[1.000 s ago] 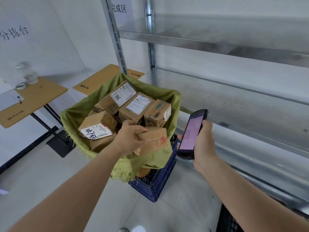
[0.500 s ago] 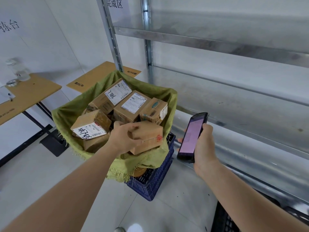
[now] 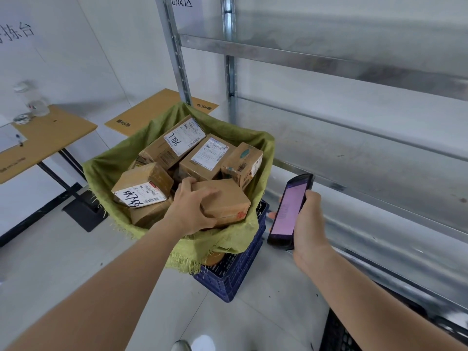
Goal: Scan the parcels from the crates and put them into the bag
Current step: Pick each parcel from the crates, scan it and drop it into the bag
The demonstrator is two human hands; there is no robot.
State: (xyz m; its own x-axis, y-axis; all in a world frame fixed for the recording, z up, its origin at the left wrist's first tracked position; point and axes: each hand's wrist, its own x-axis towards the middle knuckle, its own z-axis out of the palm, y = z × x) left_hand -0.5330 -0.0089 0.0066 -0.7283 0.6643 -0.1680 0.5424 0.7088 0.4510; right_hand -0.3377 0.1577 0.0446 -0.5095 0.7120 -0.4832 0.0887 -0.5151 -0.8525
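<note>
Head view. The left hand (image 3: 193,209) grips a plain brown parcel (image 3: 224,202), fingers (image 3: 188,182) curled over its far edge and thumb under its near side, at the near rim of the green woven bag (image 3: 106,168). The bag, its mouth folded open, sits in a blue crate (image 3: 235,272) on the floor and holds at least 5 other cardboard parcels; 1 carries a label marked "786" (image 3: 184,139). The right hand (image 3: 310,224) holds a handheld scanner (image 3: 290,211), fingers wrapped around its body, lit screen facing up, just right of the bag. Metal shelving (image 3: 329,57) stands behind; a wooden counter (image 3: 50,133) lies at left.
</note>
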